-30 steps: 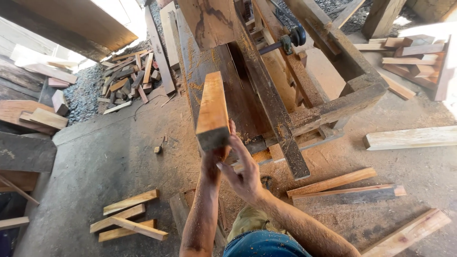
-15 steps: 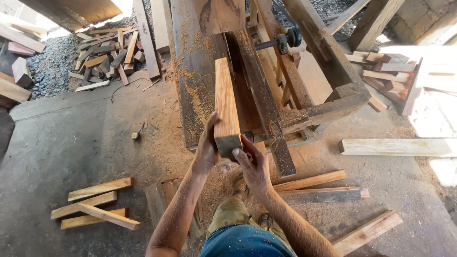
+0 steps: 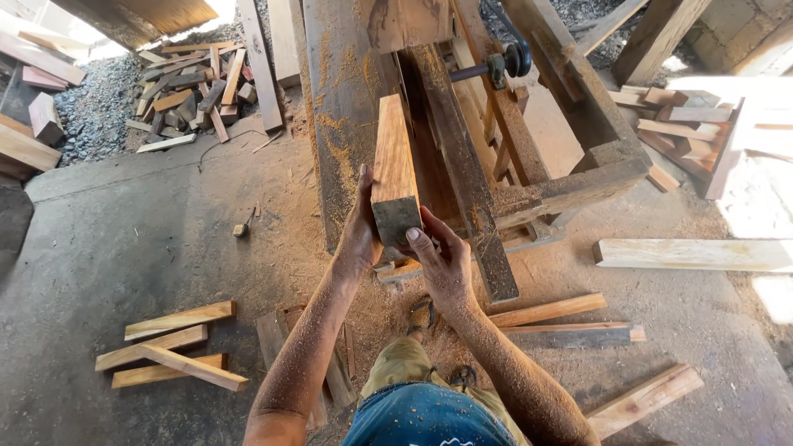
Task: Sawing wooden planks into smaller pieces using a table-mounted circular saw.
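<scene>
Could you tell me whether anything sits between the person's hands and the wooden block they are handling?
Nothing visible does. The left hand and right hand both grip the near end of the wooden block directly, above the sawdust-covered bench.

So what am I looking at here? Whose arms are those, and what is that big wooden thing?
The picture comes from a camera worn on a person's head, looking down, so the two arms are that person's own. The left hand and the right hand grip the near end of a thick block of wood, one on each side, with the fingers pressed against its dark end. The block points away from the person, over a long, heavy wooden bench dusted with sawdust. I cannot tell whether the block rests on the bench or is lifted above it. The concrete floor is dusty. On it lie short wooden slats at the left, a pale plank at the right, and a pile of offcuts farther back by the gravel.
</scene>
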